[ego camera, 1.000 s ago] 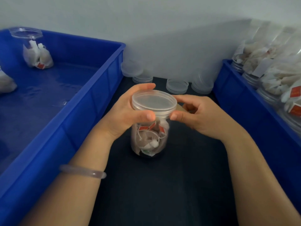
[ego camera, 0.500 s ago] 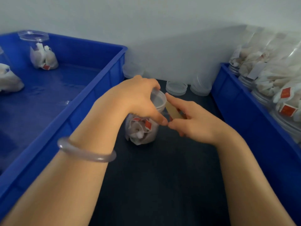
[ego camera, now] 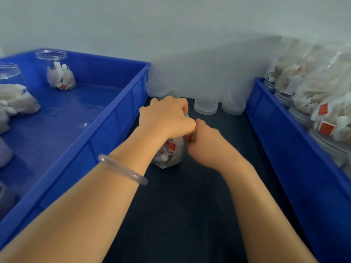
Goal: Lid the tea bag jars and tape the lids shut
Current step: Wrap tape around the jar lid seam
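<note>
Change over the last second: left hand [ego camera: 167, 118] has gone from holding the jar [ego camera: 169, 154] by its rim, lid in plain sight, to lying right over the top. Its fingers are curled down round the lid, which is now hidden under the palm. Right hand [ego camera: 207, 145] has closed in from beside the lid to the jar's upper right side. A short tan tape strip [ego camera: 193, 138] shows pinched at its fingertips, where the two hands meet.

Reading: the lid looks seated and the taping of this jar is under way. The left hand clamps the lid while the right lays tape over the seam. How much tape is stuck down cannot be told; the hands cover it.

Jar stands upright on the dark bench [ego camera: 190, 205], centre frame, between the two crates, tea bags visible through its lower wall.

Counts:
- Blue crates: two, left crate [ego camera: 114, 133] and right crate [ego camera: 275, 139].
- Jar in work: one.
- Left crate: two open, unlidded jars clear, one at upper left [ego camera: 57, 73] and one at the left edge [ego camera: 11, 86]; blurred shapes below them, uncountable.
- Right crate: packed jars piled up, number unclear.
- Spare lid stacks along the back of the bench: three clear [ego camera: 157, 90], [ego camera: 206, 107], [ego camera: 233, 106]; perhaps another behind the left hand.
- Clear bangle [ego camera: 123, 168]: one, left wrist.
</note>
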The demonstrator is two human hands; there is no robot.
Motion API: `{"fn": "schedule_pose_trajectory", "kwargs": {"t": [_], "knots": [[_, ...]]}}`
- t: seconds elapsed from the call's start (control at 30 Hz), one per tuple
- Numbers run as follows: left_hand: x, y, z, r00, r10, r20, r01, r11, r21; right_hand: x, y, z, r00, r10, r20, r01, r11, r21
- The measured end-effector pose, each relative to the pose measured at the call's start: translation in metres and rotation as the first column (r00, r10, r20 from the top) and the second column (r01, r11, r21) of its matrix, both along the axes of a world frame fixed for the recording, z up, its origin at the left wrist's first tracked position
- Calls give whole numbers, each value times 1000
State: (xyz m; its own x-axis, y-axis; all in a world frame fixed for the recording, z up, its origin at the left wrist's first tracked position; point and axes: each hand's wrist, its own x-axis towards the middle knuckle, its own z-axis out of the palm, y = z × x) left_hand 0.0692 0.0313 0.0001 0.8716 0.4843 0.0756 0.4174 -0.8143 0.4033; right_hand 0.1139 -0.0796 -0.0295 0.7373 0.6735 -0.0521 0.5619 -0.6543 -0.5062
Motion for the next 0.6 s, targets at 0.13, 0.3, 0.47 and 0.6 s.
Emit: {"fn": "schedule_pose_trajectory", "kwargs": {"t": [0.13, 0.3, 0.47, 0.6], "knots": [[9, 1, 0, 998, 61, 17, -60, 997, -39, -9, 0, 2, 977, -48, 207, 58, 997, -42], [15, 4, 1, 995, 98, 17, -96, 993, -73, -18, -6, 12, 978, -63, 200, 88, 989, -118], [18, 7, 4, 980, 193, 49, -188, 979, -84, -39, -15, 23, 964, 95, 250, -36, 972, -232], [22, 14, 7, 985, 171, 4, -170, 985, -20, -33, -17, 7, 977, 70, 202, -30, 981, -193]]}}
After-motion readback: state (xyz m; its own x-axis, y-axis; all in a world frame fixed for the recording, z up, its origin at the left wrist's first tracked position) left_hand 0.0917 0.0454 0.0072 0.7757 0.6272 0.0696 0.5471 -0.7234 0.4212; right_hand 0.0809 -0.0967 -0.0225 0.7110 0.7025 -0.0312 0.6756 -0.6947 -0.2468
